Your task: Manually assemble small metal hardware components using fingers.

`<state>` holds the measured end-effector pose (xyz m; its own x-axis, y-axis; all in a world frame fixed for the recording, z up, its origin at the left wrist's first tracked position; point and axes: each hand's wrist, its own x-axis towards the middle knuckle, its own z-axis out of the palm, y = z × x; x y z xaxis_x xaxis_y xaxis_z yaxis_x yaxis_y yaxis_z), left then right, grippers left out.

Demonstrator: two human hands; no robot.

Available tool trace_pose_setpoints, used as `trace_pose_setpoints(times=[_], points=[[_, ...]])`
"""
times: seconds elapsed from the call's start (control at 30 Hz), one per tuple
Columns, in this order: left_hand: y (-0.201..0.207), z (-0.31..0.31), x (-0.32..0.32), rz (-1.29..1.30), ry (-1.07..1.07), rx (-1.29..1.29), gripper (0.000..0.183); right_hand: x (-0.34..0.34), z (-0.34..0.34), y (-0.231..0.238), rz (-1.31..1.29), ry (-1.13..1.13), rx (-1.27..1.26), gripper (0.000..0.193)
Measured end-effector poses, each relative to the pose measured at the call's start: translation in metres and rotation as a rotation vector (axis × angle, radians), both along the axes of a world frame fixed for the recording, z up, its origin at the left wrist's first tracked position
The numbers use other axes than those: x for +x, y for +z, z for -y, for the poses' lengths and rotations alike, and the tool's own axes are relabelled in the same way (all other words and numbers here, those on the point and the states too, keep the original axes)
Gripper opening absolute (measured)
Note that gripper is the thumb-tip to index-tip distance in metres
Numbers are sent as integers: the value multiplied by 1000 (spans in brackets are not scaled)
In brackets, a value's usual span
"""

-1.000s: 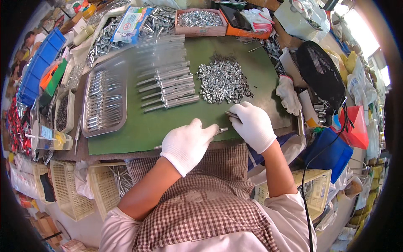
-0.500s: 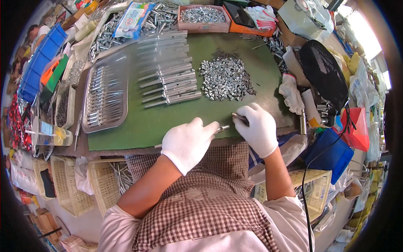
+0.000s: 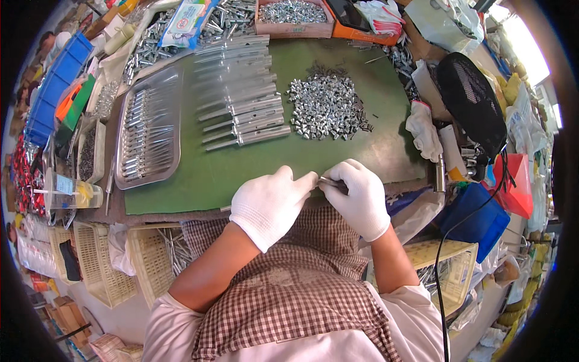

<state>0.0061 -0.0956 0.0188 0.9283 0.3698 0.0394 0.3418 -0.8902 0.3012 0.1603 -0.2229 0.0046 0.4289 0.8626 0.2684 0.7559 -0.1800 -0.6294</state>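
My left hand point(image 3: 270, 204), in a white knit glove, is closed round a thin metal rod point(image 3: 225, 209) whose end peeks out beside the wrist; the glove hides most of it. Close against its fingertips, my gloved right hand point(image 3: 360, 199) pinches a short dark metal piece point(image 3: 333, 183). Whether the two metal parts touch cannot be made out. Beyond my hands, a row of slotted metal tubes with thin rods point(image 3: 253, 136) lies on the green mat point(image 3: 241, 172). Right of that row is a heap of small silver metal fittings point(image 3: 325, 108), with tiny dark pins point(image 3: 365, 123) around it.
A steel tray point(image 3: 175, 151) of slim metal parts stands at the left. At the back sits a pink box point(image 3: 295, 30) of small parts. A black mesh item point(image 3: 470, 99), a spare white glove point(image 3: 424, 130) and an upright metal cylinder point(image 3: 440, 174) are at the right.
My right hand has moved left, bringing the dark piece up to my left fingertips. The rod's tip, earlier showing between my hands, is now hidden.
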Motion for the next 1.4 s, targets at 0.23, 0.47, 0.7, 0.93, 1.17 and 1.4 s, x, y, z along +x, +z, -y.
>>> trace_pose_setpoints(times=[0.23,0.47,0.7,0.93,1.17,1.4], points=[[-2,2,-1,-44,-32,107,36,5,-1,0,-68,5,4,18],[3,2,2,-68,-63,115,35,4,-20,-1,-1451,118,635,37],[5,2,4,-94,-53,109,31,-6,-42,-14,-1591,191,871,50],[13,2,11,-106,-106,99,17,-16,-35,-17,-1205,130,748,48],[11,7,32,-84,-166,229,10,0,-32,-23,-1465,148,876,52],[18,-2,-100,62,272,98,22,4,-26,-21,-1552,154,845,51]])
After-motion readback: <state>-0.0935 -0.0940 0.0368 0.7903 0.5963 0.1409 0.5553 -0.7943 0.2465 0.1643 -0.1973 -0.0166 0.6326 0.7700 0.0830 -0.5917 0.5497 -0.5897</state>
